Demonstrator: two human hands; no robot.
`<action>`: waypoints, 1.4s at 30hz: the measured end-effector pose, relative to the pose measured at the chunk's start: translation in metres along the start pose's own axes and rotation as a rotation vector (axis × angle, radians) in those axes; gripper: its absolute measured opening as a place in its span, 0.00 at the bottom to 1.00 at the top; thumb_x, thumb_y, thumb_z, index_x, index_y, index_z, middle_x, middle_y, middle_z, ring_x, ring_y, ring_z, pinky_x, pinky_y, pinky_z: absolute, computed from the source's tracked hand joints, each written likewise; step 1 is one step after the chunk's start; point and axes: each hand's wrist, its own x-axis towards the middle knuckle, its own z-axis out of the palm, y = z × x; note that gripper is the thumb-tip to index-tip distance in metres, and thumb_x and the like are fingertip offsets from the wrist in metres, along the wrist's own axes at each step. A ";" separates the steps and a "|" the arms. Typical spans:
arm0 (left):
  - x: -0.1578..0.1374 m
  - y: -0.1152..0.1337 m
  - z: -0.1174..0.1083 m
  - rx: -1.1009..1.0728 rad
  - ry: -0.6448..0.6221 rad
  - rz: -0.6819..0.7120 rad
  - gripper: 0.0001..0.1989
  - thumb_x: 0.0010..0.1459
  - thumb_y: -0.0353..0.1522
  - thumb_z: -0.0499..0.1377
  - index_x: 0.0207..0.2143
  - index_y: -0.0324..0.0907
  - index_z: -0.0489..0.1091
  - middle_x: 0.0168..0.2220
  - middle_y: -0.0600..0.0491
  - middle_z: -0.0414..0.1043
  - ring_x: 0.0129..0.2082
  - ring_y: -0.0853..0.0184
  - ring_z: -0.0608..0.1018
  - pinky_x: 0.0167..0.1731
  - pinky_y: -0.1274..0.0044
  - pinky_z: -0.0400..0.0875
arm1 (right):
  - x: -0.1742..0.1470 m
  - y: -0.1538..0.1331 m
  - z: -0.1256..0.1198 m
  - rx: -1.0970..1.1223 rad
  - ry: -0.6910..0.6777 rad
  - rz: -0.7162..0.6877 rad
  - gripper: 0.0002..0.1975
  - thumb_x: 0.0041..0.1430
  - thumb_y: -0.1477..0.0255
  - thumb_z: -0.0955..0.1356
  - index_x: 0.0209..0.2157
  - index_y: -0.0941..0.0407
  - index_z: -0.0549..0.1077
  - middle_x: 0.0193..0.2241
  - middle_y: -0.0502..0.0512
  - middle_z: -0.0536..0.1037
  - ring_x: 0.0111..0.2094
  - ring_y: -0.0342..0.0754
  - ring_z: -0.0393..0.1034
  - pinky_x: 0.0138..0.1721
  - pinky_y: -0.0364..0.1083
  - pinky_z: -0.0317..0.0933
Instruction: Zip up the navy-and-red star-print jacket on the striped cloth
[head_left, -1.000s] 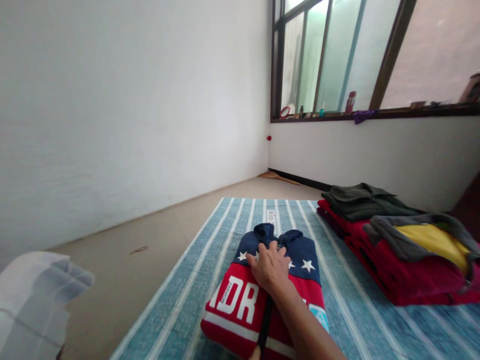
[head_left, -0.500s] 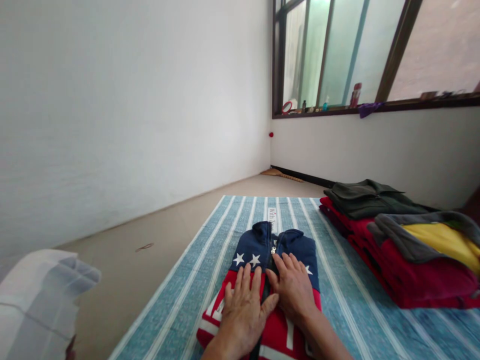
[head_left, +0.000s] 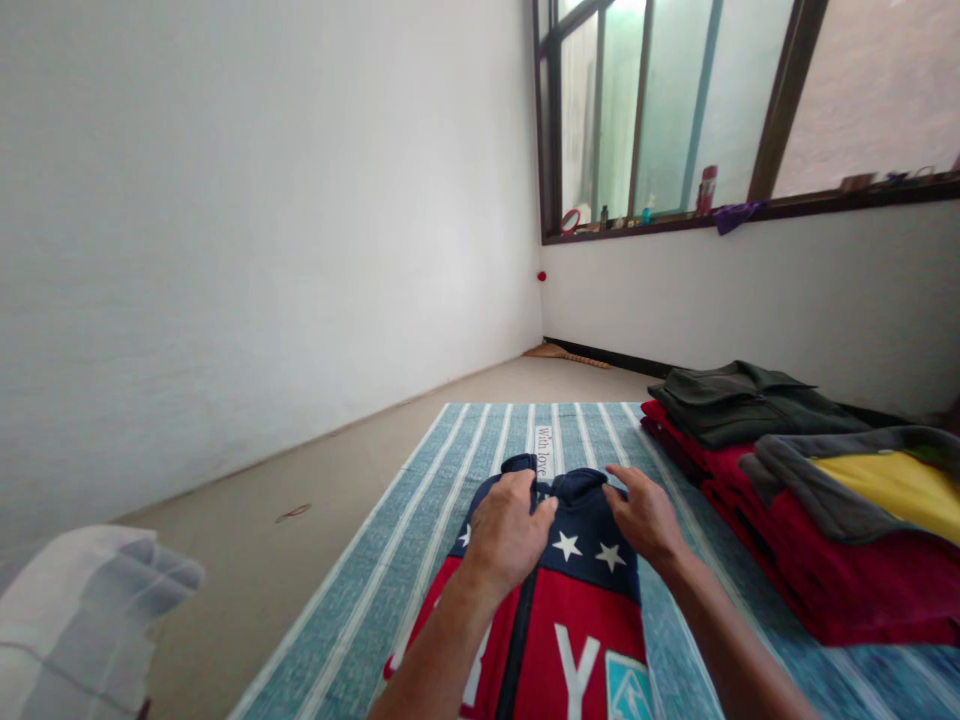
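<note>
A folded zip-up jacket (head_left: 551, 600) lies on the striped bed cover, collar end away from me. Its top is navy with white stars, and its lower part is red with white letters and a dark zip. My left hand (head_left: 510, 530) is bent over the left side of the collar, fingers curled against the fabric and thumb pointing right. At the collar's right corner is my right hand (head_left: 649, 510); its thumb and forefinger are apart, tips close to the navy cloth. My left forearm hides part of the jacket's left side.
On the right of the blue striped cover (head_left: 375, 580) stands a stack of folded clothes (head_left: 832, 560), with a dark green garment (head_left: 739, 395) on top. White sheer cloth (head_left: 82, 610) hangs at lower left. A wall and a window ledge (head_left: 750, 218) with small items lie beyond.
Both hands have left the jacket's front, where they lay flat, and moved up to the collar. They are now farther apart, uncovering the stars and the letters.
</note>
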 end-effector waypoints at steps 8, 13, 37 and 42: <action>0.046 0.021 0.063 0.083 -0.074 0.066 0.17 0.55 0.23 0.53 0.48 0.36 0.66 0.46 0.43 0.70 0.43 0.58 0.77 0.43 0.71 0.71 | 0.054 0.019 0.011 0.097 -0.266 -0.109 0.13 0.46 0.70 0.69 0.35 0.57 0.79 0.34 0.56 0.81 0.39 0.56 0.75 0.41 0.50 0.66; 0.046 0.006 0.079 -0.049 -0.023 -0.014 0.19 0.56 0.25 0.54 0.52 0.36 0.64 0.49 0.43 0.69 0.48 0.58 0.74 0.49 0.72 0.68 | 0.049 0.027 0.020 0.164 -0.223 -0.231 0.09 0.47 0.76 0.65 0.32 0.55 0.75 0.39 0.55 0.78 0.42 0.53 0.72 0.45 0.51 0.62; 0.046 -0.018 0.096 -0.294 0.333 0.199 0.11 0.48 0.19 0.48 0.24 0.44 0.57 0.24 0.56 0.61 0.25 0.69 0.68 0.28 0.78 0.61 | 0.024 0.040 0.041 0.017 0.117 -0.503 0.09 0.52 0.81 0.61 0.31 0.54 0.66 0.40 0.56 0.75 0.42 0.49 0.71 0.41 0.47 0.65; 0.041 -0.017 0.096 -0.203 0.353 0.266 0.13 0.46 0.18 0.45 0.25 0.45 0.54 0.25 0.55 0.61 0.25 0.68 0.67 0.28 0.77 0.60 | 0.027 0.042 0.044 0.085 0.057 -0.331 0.15 0.51 0.79 0.60 0.40 0.54 0.70 0.39 0.55 0.76 0.41 0.50 0.72 0.43 0.49 0.65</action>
